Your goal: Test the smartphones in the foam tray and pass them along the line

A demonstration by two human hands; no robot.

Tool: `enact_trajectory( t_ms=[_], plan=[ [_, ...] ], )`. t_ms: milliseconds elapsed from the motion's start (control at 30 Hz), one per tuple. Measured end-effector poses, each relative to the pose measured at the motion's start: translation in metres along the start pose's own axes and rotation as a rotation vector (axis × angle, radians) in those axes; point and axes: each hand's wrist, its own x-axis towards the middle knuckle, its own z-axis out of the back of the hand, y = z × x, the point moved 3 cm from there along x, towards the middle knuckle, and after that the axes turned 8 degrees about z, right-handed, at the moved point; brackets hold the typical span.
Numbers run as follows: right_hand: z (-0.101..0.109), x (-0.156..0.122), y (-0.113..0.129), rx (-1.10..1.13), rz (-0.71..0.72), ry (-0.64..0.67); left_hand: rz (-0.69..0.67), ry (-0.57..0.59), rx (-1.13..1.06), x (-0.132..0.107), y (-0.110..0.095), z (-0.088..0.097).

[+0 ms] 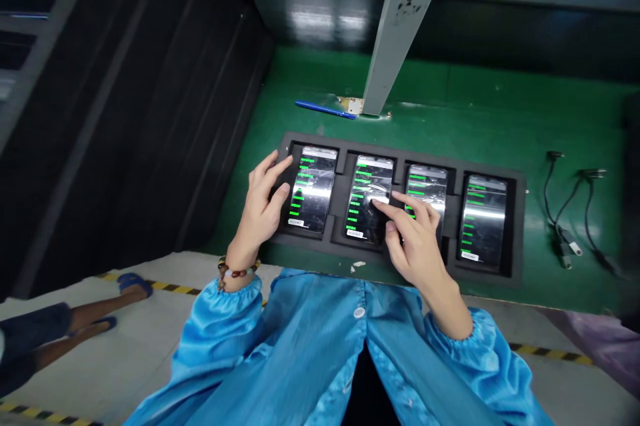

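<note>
Several smartphones lie face up, each in its own slot of a dark foam tray [342, 203]. Their black screens show green lines of text. My left hand [264, 203] rests at the tray's left end, fingers apart, beside the leftmost phone [313, 193]. With its index finger stretched out, my right hand [413, 236] is at the screen of the second phone [367, 179]; whether the fingertip touches it I cannot tell. That hand partly covers the third phone [427, 179]. The rightmost phone [483, 219] lies away from both hands.
A blue pen [325, 109] lies behind the tray on the green table [500, 113], near the foot of a grey post [395, 33]. Short black cables [565, 213] lie at the right. Black panels [150, 93] stand at the left. Another person's legs [95, 319] show at lower left.
</note>
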Motion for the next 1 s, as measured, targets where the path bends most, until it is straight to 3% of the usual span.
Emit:
enact_trajectory(
  t_ms=[200, 433, 567, 800, 1000],
  plan=[
    [0.001, -0.001, 0.000, -0.011, -0.036, -0.022, -0.005, 0.053, -0.019, 0.002, 0.005, -0.003],
    [0.036, -0.033, -0.030, -0.119, -0.223, -0.201, -0.037, 0.026, 0.054, 0.003, 0.005, -0.003],
    [0.048, -0.051, -0.044, -0.164, -0.264, -0.211, -0.023, 0.006, 0.052, 0.005, 0.002, -0.002],
    [0.046, -0.052, -0.048, -0.179, -0.268, -0.164, -0.010, -0.014, 0.092, 0.006, -0.001, -0.001],
    [0.083, -0.097, -0.081, -0.270, -0.435, -0.438, 0.001, -0.061, 0.101, 0.010, 0.002, -0.001]
  ],
)
